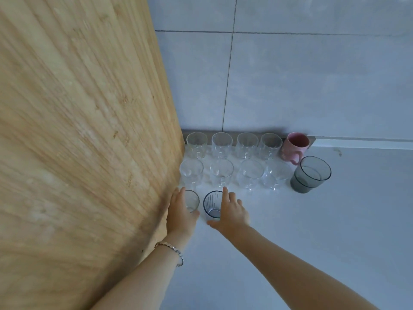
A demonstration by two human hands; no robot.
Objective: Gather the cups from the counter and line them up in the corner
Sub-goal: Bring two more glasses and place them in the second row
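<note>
Two rows of clear cups (221, 162) stand in the corner; left hand (180, 212) wraps a small glass (192, 200), right hand (231, 212) grips the blue-rimmed cup (212, 204), starting a third row on the counter (335, 231); nearly done, I'd say.

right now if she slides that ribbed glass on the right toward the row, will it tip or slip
The ribbed glass looks short and wide for its height, so it probably slides rather than tips. The counter looks smooth, so it may glide easily. It appears to be thin glass; bumping the clear cups behind could chip it.
</note>
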